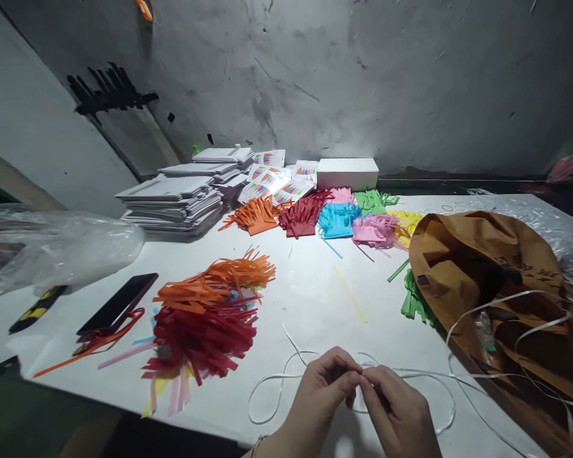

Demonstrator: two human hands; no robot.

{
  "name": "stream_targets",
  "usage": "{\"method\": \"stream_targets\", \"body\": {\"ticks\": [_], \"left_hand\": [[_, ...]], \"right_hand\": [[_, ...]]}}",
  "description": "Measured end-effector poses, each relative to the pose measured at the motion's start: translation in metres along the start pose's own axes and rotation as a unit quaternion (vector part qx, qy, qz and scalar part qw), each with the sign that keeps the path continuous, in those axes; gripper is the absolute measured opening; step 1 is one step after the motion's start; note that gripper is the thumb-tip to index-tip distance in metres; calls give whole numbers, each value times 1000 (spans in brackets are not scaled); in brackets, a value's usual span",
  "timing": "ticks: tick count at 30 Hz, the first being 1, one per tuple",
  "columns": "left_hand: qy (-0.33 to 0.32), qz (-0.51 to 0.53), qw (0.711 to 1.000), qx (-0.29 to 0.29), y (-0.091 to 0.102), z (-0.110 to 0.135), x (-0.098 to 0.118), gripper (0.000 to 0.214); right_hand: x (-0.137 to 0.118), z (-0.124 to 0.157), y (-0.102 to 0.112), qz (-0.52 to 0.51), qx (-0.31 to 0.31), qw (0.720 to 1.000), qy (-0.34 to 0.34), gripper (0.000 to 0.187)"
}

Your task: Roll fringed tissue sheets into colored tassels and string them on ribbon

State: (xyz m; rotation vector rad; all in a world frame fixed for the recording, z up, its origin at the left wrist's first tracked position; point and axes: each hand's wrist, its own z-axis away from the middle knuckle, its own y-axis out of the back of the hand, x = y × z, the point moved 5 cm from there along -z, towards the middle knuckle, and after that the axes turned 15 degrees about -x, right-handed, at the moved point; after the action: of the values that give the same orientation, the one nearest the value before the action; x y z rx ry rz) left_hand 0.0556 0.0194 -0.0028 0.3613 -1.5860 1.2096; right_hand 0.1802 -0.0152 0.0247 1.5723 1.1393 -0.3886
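White strip (272,376) pinched by left hand (321,399) and right hand (397,413) at the table's (310,286) near edge.

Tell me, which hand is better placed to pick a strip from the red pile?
Probably the left. The left hand lies nearer the red pile, while the right hand would have to cross over it. Both now pinch the white strip.
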Motion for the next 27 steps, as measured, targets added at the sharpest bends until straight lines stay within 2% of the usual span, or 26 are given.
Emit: {"method": "stream_targets", "body": {"ticks": [5, 9, 13, 16, 20, 22, 24, 27], "left_hand": [[-14, -6, 1000, -22, 10, 7, 12, 29], [7, -39, 999, -27, 13, 12, 21, 32], [57, 0, 991, -121, 1, 13, 12, 38], [81, 21, 982, -167, -5, 14, 3, 39], [81, -25, 985, -151, 0, 16, -1, 40], [80, -56, 985, -145, 2, 19, 1, 40], [81, -100, 984, -124, 4, 22, 5, 38], [83, -198, 974, -78, 6, 25, 13, 28]], "right_hand": [[2, 2, 2, -30, -43, 998, -21, 16], [8, 6, 9, -64, -93, 991, -69, 20], [-2, 3, 10, -172, -180, 960, -130, 28], [-7, 0, 15, -224, -165, 947, -159, 33], [5, 3, 27, -150, -112, 964, -191, 32], [9, 3, 32, -78, -112, 978, -155, 26], [6, 2, 33, -15, -136, 987, -81, 17], [-3, 4, 31, 54, -177, 983, -3, 16]]}}
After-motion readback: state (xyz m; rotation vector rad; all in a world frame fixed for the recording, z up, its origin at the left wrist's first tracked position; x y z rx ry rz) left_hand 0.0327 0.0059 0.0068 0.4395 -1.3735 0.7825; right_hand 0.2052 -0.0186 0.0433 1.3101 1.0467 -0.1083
